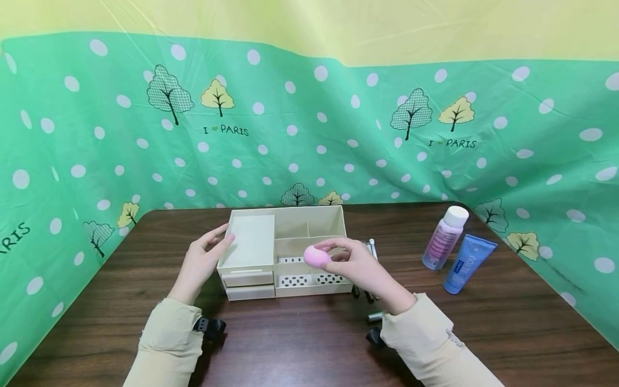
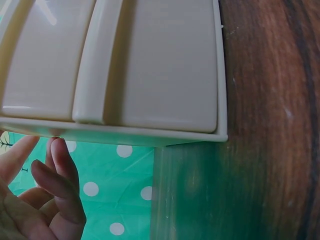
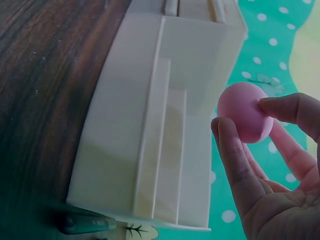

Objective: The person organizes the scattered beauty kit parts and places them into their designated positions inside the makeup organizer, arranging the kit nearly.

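Between thumb and fingers my right hand (image 1: 355, 263) pinches a pink, egg-shaped makeup sponge (image 3: 244, 111). It is held over the compartments of a cream desktop organizer (image 1: 250, 236). The organizer has two drawers (image 1: 249, 285) at its front left and open sections with dotted bottoms on the right. My left hand (image 1: 203, 260) touches the organizer's left side, thumb over the top edge. In the left wrist view, the fingertips (image 2: 59, 145) rest against the side wall beside the drawers (image 2: 165, 65).
Several makeup brushes (image 1: 372, 247) lie right of the organizer, partly hidden by the right hand. A green-ended stick (image 1: 375, 317) lies near the right sleeve. Farther right are a pink bottle with a white cap (image 1: 444, 239) and a blue tube (image 1: 468, 263). A polka-dot cloth (image 1: 309, 123) hangs behind the table.
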`<state>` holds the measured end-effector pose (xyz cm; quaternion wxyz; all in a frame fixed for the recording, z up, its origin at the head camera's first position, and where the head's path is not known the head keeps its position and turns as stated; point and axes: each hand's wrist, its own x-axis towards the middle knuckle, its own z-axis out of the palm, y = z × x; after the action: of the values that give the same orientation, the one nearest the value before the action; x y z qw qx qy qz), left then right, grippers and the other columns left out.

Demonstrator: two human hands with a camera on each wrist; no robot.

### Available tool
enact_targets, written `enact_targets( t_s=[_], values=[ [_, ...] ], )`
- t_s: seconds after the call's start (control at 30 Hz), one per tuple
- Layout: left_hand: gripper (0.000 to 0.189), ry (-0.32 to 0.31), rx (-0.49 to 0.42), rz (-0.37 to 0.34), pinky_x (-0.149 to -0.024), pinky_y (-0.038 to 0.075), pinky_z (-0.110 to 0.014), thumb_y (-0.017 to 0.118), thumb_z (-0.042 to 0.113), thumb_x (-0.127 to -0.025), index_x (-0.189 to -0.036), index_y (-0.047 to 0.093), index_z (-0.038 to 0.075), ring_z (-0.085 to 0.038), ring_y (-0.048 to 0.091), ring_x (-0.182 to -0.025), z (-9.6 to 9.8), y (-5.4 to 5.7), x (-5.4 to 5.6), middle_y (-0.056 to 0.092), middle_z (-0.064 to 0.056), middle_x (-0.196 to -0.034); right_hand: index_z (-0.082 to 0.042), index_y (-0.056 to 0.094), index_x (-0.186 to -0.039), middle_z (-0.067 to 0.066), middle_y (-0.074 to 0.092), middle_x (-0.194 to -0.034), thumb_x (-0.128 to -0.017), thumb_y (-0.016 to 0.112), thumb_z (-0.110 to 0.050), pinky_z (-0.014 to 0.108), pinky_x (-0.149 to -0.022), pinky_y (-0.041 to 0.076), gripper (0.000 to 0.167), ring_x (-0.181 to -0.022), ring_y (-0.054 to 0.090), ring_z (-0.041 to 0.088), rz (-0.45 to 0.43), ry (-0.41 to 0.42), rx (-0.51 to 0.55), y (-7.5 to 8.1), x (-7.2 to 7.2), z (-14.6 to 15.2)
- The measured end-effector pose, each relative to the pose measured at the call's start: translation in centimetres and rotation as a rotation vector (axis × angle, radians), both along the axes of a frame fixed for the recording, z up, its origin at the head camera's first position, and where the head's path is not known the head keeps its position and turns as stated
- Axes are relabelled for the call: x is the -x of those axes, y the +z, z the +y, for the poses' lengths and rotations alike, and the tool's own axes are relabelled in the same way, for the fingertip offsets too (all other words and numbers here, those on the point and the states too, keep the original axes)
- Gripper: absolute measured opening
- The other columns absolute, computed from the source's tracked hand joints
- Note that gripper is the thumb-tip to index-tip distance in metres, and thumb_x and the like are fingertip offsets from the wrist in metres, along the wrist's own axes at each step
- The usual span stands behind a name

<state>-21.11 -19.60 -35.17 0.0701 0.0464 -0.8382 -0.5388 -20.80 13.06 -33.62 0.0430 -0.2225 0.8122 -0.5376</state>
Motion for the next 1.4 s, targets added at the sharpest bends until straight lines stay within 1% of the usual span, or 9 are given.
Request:
enact_targets(
  t_s=[0.1, 0.27, 0.4, 0.6, 0.83, 1.03, 1.23, 1.33, 1.4],
  values=[
    [0.057, -0.001, 0.003, 0.003, -0.083, 0.043, -0.03, 0.059, 0.046, -0.097, -0.146, 0.051, 0.017, -0.03, 0.052, -0.113, 0.0, 0.1, -0.1, 0.056, -0.021, -0.13, -0.002, 0.068, -0.12, 0.02, 0.065, -0.118, -0.085, 0.072, -0.007, 0.031, -0.072, 0.052, 0.036, -0.085, 0.067, 0.017, 0.004, -0.002, -0.022, -0.1, 0.1, -0.4],
    [0.057, -0.004, -0.001, -0.006, -0.088, 0.042, -0.032, 0.059, 0.046, -0.097, -0.147, 0.05, 0.017, -0.03, 0.051, -0.118, 0.0, 0.2, -0.1, 0.055, -0.022, -0.131, -0.004, 0.07, -0.117, 0.017, 0.065, -0.117, -0.082, 0.071, -0.004, 0.03, -0.07, 0.051, 0.035, -0.086, 0.067, 0.017, 0.013, 0.004, -0.073, -0.4, 0.2, -1.3],
    [0.057, 0.0, -0.005, -0.008, -0.089, 0.042, -0.033, 0.059, 0.045, -0.097, -0.146, 0.051, 0.017, -0.03, 0.051, -0.119, 0.0, 0.1, 0.0, 0.055, -0.021, -0.129, -0.002, 0.071, -0.115, 0.017, 0.066, -0.114, -0.078, 0.068, 0.0, 0.027, -0.065, 0.05, 0.037, -0.081, 0.066, 0.016, 0.042, 0.019, -0.129, -0.5, 0.3, -2.0],
    [0.057, -0.003, -0.01, 0.003, -0.084, 0.043, -0.028, 0.06, 0.045, -0.097, -0.146, 0.051, 0.017, -0.027, 0.052, -0.113, 0.0, 0.1, -0.1, 0.056, -0.02, -0.126, -0.005, 0.072, -0.114, 0.014, 0.067, -0.113, -0.077, 0.071, -0.001, 0.026, -0.068, 0.052, 0.037, -0.081, 0.067, 0.015, 0.085, 0.056, -0.246, -0.7, 0.6, -3.1],
    [0.057, -0.001, -0.017, 0.007, -0.078, 0.045, -0.025, 0.06, 0.045, -0.097, -0.145, 0.052, 0.017, -0.025, 0.053, -0.105, 0.0, 0.1, -0.1, 0.057, -0.019, -0.125, -0.003, 0.072, -0.113, 0.015, 0.066, -0.11, -0.076, 0.072, 0.003, 0.023, -0.07, 0.052, 0.037, -0.08, 0.068, 0.014, 0.127, 0.099, -0.309, -1.2, 1.0, -3.8],
    [0.057, -0.002, -0.014, -0.003, -0.072, 0.046, -0.025, 0.061, 0.046, -0.096, -0.145, 0.052, 0.017, -0.019, 0.054, -0.093, 0.0, 0.0, -0.1, 0.055, -0.018, -0.125, -0.004, 0.072, -0.112, 0.009, 0.07, -0.101, -0.076, 0.073, 0.004, 0.024, -0.074, 0.05, 0.036, -0.078, 0.064, 0.01, 0.186, 0.14, -0.388, -1.6, 1.1, -4.3],
    [0.057, 0.002, -0.008, 0.0, -0.076, 0.044, -0.026, 0.06, 0.046, -0.096, -0.145, 0.052, 0.018, -0.024, 0.053, -0.103, 0.1, 0.1, -0.1, 0.056, -0.019, -0.126, -0.002, 0.071, -0.111, 0.007, 0.07, -0.091, -0.079, 0.071, 0.004, 0.022, -0.071, 0.046, 0.033, -0.069, 0.054, 0.008, 0.195, 0.167, -0.435, -1.9, 1.2, -4.8],
    [0.056, 0.004, -0.014, 0.01, -0.074, 0.045, -0.025, 0.06, 0.045, -0.096, -0.144, 0.053, 0.017, -0.022, 0.055, -0.099, 0.1, 0.0, -0.1, 0.057, -0.019, -0.126, -0.004, 0.072, -0.111, 0.007, 0.072, -0.091, -0.08, 0.071, 0.002, 0.024, -0.072, 0.047, 0.032, -0.071, 0.056, 0.007, 0.201, 0.151, -0.464, -2.1, 1.3, -4.9],
    [0.055, 0.005, -0.019, 0.015, -0.07, 0.047, -0.025, 0.061, 0.044, -0.097, -0.144, 0.054, 0.016, -0.017, 0.056, -0.091, 0.0, 0.0, -0.1, 0.058, -0.019, -0.125, -0.004, 0.072, -0.111, 0.007, 0.071, -0.085, -0.081, 0.07, 0.001, 0.024, -0.068, 0.046, 0.031, -0.069, 0.055, 0.008, 0.202, 0.148, -0.473, -2.2, 1.4, -5.0]
  ],
)
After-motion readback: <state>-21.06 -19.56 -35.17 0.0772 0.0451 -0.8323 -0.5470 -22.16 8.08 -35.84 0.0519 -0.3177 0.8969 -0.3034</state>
